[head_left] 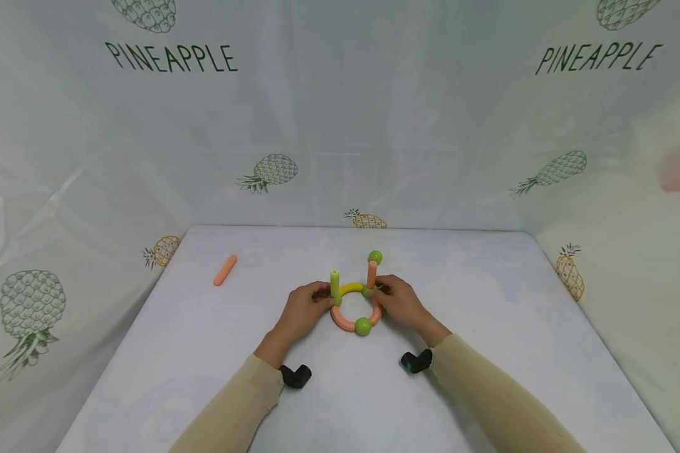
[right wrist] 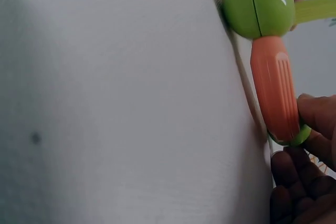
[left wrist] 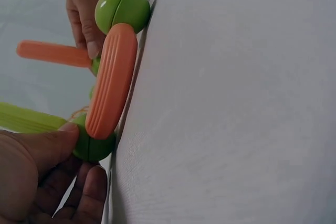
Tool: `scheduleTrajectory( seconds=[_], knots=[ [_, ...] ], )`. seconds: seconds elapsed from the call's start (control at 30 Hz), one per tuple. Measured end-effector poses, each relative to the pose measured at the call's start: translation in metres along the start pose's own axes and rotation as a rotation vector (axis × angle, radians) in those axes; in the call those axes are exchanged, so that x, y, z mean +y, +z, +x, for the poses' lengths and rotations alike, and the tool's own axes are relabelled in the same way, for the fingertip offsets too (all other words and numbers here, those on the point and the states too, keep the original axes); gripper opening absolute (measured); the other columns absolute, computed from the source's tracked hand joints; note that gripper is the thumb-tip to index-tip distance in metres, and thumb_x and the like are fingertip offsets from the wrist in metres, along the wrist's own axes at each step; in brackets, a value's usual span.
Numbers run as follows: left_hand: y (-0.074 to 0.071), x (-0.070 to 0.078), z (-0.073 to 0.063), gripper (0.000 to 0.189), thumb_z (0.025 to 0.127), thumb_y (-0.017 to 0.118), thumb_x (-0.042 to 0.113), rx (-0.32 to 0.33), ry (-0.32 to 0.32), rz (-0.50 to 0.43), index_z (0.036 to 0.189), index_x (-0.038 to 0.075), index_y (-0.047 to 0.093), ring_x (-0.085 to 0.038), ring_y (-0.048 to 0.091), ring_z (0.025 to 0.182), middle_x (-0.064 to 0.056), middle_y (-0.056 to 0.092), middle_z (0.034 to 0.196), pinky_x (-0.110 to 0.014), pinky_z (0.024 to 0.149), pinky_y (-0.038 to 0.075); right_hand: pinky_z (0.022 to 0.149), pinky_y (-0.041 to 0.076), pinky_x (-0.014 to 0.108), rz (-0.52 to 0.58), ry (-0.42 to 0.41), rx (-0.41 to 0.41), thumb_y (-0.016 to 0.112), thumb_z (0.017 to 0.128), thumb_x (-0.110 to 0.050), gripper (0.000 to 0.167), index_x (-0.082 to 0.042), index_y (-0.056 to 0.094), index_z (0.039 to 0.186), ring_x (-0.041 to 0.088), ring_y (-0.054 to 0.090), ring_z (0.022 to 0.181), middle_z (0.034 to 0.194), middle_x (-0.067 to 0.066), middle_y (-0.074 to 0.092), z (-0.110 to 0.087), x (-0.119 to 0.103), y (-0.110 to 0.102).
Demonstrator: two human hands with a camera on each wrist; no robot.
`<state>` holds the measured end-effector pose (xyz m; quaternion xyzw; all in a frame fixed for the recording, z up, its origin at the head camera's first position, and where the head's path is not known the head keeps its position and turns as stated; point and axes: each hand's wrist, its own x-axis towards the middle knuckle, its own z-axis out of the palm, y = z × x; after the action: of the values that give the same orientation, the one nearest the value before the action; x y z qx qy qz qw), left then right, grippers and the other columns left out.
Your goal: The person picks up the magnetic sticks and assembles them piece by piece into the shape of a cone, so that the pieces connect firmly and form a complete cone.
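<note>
A ring of curved rods joined by green balls lies on the white table. Its front is an orange curved rod (head_left: 342, 323) meeting the front green ball (head_left: 362, 326); a yellow curved rod (head_left: 351, 287) spans the back. My left hand (head_left: 303, 308) pinches the left green ball (left wrist: 93, 142), from which a yellow-green rod (head_left: 335, 283) stands upright. At the opposite side, my right hand (head_left: 401, 304) holds the right green ball (right wrist: 300, 135) between thumb and fingers, at the foot of an upright orange rod (head_left: 371, 274).
Behind the ring is a loose green ball (head_left: 376, 257). One straight orange rod (head_left: 225, 270) lies at the table's back left. A pineapple-print curtain (head_left: 340, 113) rises along the table's back and sides. Black wrist cameras (head_left: 296, 376) sit under both sleeves.
</note>
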<state>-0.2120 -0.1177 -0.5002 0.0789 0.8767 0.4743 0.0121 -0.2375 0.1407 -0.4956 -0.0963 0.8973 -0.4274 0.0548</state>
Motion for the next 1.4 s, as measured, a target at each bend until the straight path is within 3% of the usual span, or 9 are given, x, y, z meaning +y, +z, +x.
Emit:
scheduleTrajectory(
  seconds=[0.37,0.57,0.73,0.93,1.2,1.4],
  knots=[
    [-0.001,-0.001,0.008,0.041,0.101,0.074,0.018,0.006,-0.028,0.007,0.139,0.006,0.067,-0.024,0.071,0.117,-0.009,0.074,0.127,-0.041,0.101,0.058,0.089,0.049,0.038,-0.016,0.044,0.017,0.071,0.098,-0.028,0.038,-0.011,0.068,0.132,0.021,0.059,0.099,0.110,0.004,0.066,0.001,0.002,0.006],
    [-0.002,-0.001,0.007,0.041,0.100,0.074,0.021,0.008,-0.029,0.008,0.139,0.009,0.068,-0.024,0.072,0.117,-0.008,0.074,0.129,-0.042,0.101,0.058,0.091,0.051,0.039,-0.033,0.038,0.020,0.072,0.098,-0.028,0.040,-0.010,0.068,0.134,0.021,0.060,0.100,0.113,0.004,0.068,0.000,0.004,0.006],
    [-0.012,-0.008,0.004,0.037,0.099,0.076,0.023,0.053,-0.021,0.018,0.135,0.015,0.072,-0.022,0.072,0.115,-0.003,0.075,0.128,-0.043,0.100,0.057,0.094,0.053,0.043,-0.034,0.037,0.015,0.073,0.098,-0.028,0.044,-0.007,0.068,0.137,0.022,0.063,0.104,0.117,0.007,0.069,-0.002,0.004,0.005],
    [-0.044,-0.021,0.007,0.033,0.101,0.073,0.025,0.157,-0.055,0.064,0.133,0.017,0.072,-0.024,0.068,0.112,-0.005,0.073,0.127,-0.045,0.096,0.056,0.092,0.052,0.041,-0.038,0.043,0.040,0.074,0.097,-0.030,0.043,-0.008,0.070,0.134,0.021,0.062,0.102,0.113,0.005,0.069,-0.003,0.005,0.006],
    [-0.111,-0.051,0.010,0.034,0.103,0.069,0.022,0.332,-0.091,0.133,0.134,0.007,0.070,-0.034,0.058,0.120,-0.016,0.068,0.129,-0.051,0.101,0.045,0.092,0.051,0.040,-0.031,0.029,0.049,0.075,0.097,-0.029,0.040,-0.009,0.072,0.133,0.021,0.062,0.101,0.113,0.006,0.070,-0.007,0.003,0.005],
    [-0.150,-0.073,0.010,0.042,0.102,0.070,0.029,0.387,-0.157,0.123,0.138,0.008,0.067,-0.039,0.054,0.128,-0.022,0.062,0.138,-0.056,0.104,0.044,0.090,0.051,0.040,-0.039,0.022,0.046,0.074,0.098,-0.031,0.040,-0.011,0.072,0.132,0.021,0.060,0.099,0.114,0.006,0.069,-0.007,0.004,0.005]
  ],
)
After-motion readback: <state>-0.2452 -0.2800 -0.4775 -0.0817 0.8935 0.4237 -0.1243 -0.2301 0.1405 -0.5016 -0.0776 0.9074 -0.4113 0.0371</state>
